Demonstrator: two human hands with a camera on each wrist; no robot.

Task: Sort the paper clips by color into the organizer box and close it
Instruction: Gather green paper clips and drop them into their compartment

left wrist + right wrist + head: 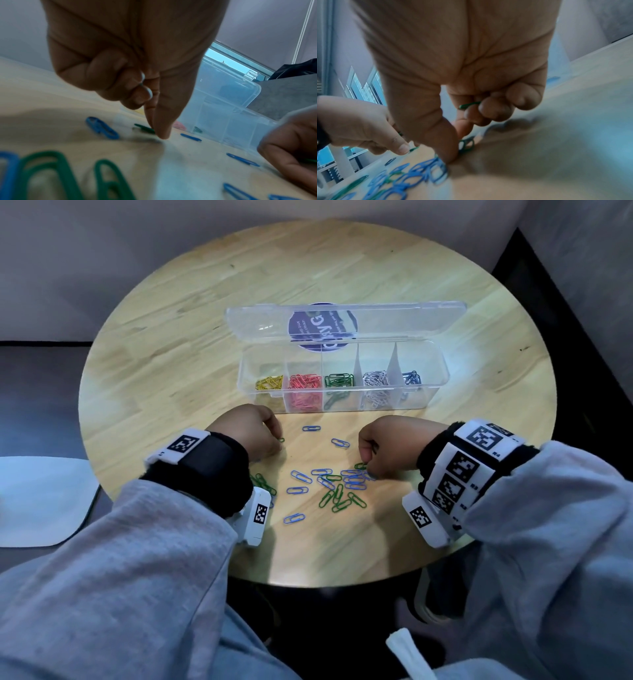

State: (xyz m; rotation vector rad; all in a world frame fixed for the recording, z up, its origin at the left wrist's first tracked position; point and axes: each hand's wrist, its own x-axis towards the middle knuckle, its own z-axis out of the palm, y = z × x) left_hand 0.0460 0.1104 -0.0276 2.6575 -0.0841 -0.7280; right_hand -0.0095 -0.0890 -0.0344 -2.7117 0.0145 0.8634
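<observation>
- Working both hands into the loose clips now: my left hand (251,429) is down on the tabletop (164,364), thumb and forefinger closing on a green clip (145,129) at its tips, the other fingers curled in.
- My right hand (387,446) has thumb and forefinger pinching a second green clip (466,144) at the edge of the heap, and a third green clip (469,105) is tucked under the curled fingers in the palm.
- The heap of blue and green clips (337,486) lies just in front of me between the wrists, some overlapping; a few blue clips (311,428) lie apart, nearer the box.
- The organizer box (342,402) stands beyond the hands, lid (260,323) thrown back; yellow, red, green, white and blue each have a compartment, left to right.
- How they will handle, as I judge it: featherweight, stiff coated wire, smooth and lying flat, so they will skid rather than lift if I press straight down.
- Best hold is a fingertip pinch across one rounded end, tipping the clip up on its edge first.
- Overlapping clips can hook one another, so I would lift slowly and watch that no blue one rides along with a green.
- The clear box looks light as well; I expect it to slide if nudged while dropping clips in.
</observation>
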